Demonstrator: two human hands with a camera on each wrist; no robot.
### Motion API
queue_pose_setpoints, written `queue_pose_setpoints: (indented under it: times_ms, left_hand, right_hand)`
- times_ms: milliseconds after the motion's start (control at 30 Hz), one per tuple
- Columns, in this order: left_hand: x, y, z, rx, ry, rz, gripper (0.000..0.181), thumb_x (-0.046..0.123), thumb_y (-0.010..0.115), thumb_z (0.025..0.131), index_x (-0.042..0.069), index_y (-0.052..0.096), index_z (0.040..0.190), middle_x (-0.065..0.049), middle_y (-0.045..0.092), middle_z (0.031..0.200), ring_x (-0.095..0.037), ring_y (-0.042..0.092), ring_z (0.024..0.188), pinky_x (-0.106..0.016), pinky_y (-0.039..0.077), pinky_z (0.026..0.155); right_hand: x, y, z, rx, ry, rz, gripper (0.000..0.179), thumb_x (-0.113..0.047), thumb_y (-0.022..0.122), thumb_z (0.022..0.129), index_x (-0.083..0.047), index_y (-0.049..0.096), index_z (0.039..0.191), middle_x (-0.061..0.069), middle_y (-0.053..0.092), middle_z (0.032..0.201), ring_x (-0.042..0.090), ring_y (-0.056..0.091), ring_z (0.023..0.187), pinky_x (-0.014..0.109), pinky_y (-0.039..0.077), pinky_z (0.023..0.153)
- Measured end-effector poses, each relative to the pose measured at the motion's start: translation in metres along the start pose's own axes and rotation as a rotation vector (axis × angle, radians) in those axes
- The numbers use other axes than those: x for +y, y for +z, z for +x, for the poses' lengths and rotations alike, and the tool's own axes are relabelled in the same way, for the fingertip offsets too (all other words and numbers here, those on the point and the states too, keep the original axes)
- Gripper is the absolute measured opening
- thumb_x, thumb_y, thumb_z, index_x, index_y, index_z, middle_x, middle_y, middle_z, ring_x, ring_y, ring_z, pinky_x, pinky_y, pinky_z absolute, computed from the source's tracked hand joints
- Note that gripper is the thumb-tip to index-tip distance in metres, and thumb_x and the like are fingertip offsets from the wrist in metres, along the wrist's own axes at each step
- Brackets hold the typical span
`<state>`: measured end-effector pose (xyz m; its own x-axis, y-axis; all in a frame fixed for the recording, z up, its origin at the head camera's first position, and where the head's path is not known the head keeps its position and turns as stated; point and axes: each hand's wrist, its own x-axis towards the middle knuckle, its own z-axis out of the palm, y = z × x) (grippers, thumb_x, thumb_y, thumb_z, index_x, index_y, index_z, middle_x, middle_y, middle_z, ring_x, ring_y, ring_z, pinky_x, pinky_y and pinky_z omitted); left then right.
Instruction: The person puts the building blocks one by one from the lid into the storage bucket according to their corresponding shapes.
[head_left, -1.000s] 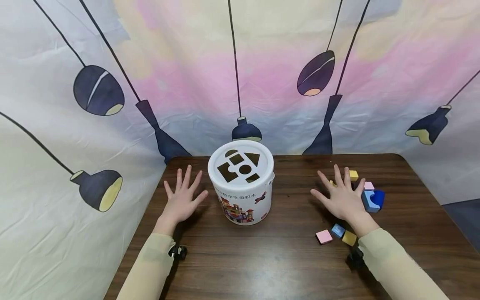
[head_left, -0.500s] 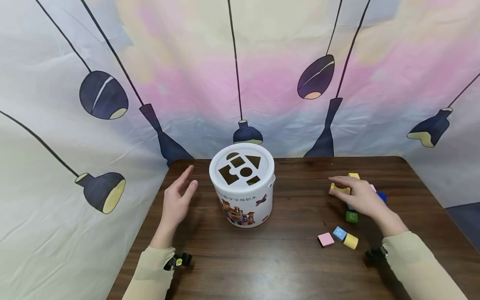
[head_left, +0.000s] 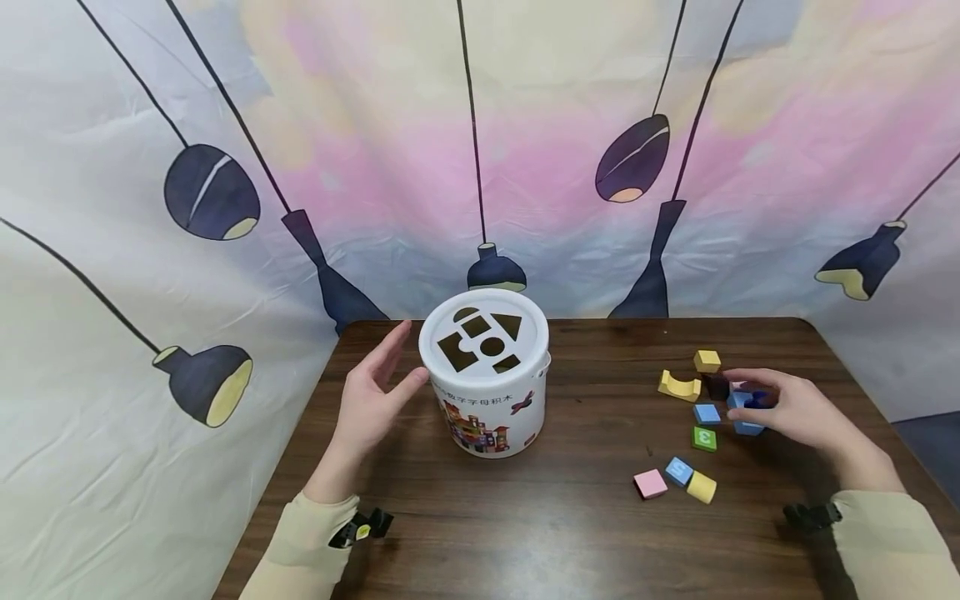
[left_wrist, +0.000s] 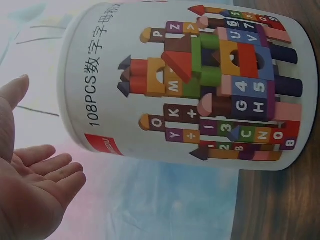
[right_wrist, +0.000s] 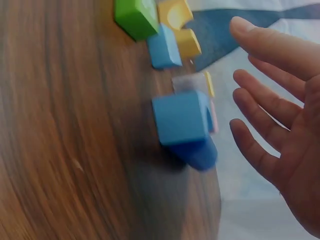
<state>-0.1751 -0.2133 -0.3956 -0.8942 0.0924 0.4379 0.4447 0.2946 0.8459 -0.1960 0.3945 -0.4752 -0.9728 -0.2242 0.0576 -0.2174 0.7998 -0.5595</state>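
A white bucket (head_left: 489,425) of toy blocks stands on the table, its lid (head_left: 533,335) pierced with shaped holes. At its left side is my left hand (head_left: 372,404), thumb and fingers spread; in the left wrist view a gap shows between the hand and the bucket wall. On the right, my right hand (head_left: 813,417) hovers over a light blue block with a curved notch (right_wrist: 180,119). A dark blue block (right_wrist: 199,154) lies against that one. The right wrist view shows the fingers relaxed and apart from both blocks. A pink block (right_wrist: 215,117) is mostly hidden behind them.
Left of the right hand lie a yellow arch block (head_left: 678,387), a yellow block (head_left: 707,361), a small blue block (head_left: 707,414) and a green block (head_left: 704,439). Nearer are a pink block (head_left: 650,484), a blue block (head_left: 679,472) and a yellow cylinder (head_left: 702,487). A printed cloth hangs behind.
Both hands were spread flat over the table. The left has turned sideways and come closer to the bucket. The right has turned and shifted right, over the blue blocks, uncovering the blocks beside it.
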Motion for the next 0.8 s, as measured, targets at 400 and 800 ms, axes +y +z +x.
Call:
queue_pose_setpoints:
  times_ms: [400,800]
  left_hand:
    - [0.010,0.007,0.008,-0.132,-0.061,0.176,0.089,0.030,0.087,0.094,0.018,0.039,0.168,-0.002,0.041,0.169,-0.024,0.048,0.149,-0.052,0.046,0.115]
    - [0.009,0.005,0.014,-0.190,-0.135,0.186,0.097,0.035,0.087,0.093,0.011,0.032,0.169,-0.008,0.031,0.173,-0.027,0.043,0.152,-0.051,0.043,0.117]
  right_hand:
    - [0.021,-0.012,-0.011,-0.126,0.109,-0.060,0.086,-0.039,0.092,0.085,0.012,0.055,0.145,0.041,0.059,0.133,0.057,0.058,0.115,0.074,0.052,0.091]
    - [0.025,-0.008,-0.008,-0.119,0.081,-0.090,0.084,-0.038,0.094,0.083,0.009,0.059,0.142,0.042,0.057,0.136,0.057,0.057,0.117,0.077,0.049,0.092]
